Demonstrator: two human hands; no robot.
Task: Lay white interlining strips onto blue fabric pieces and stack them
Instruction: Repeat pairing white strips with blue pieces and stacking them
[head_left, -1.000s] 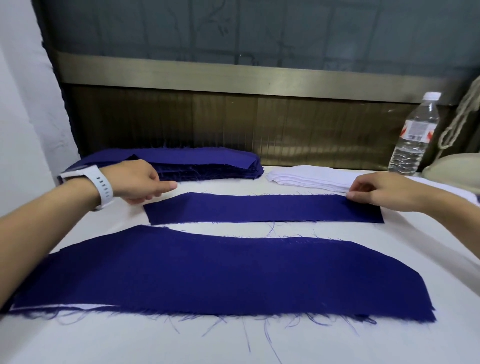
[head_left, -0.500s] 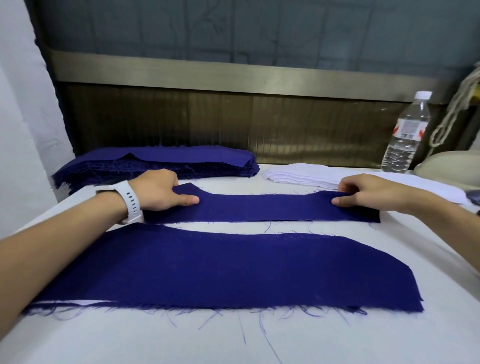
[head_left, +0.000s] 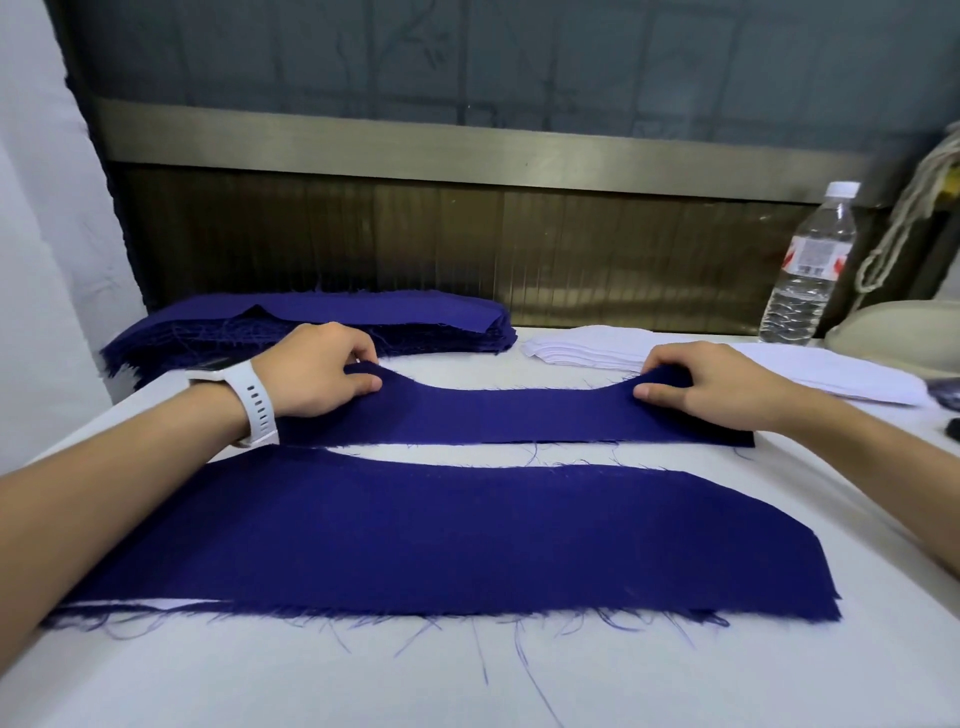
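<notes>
Blue narrow fabric strip (head_left: 498, 415) was pinched at far corners by left hand (head_left: 317, 371) and right hand (head_left: 711, 387), ends raised off white surface (head_left: 311, 675), probably for transfer onto wide blue fabric piece (head_left: 452, 540).

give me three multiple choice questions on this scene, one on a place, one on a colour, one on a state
1. The water bottle stands: A back right; B back left; C front centre.
2. The watch strap is: A black; B white; C red.
3. The left hand and right hand, on the narrow blue strip: A hover; B press flat; C pinch its ends.
Answers: A, it shows far right at the back; B, plainly white; C, each hand grips a lifted end.
</notes>
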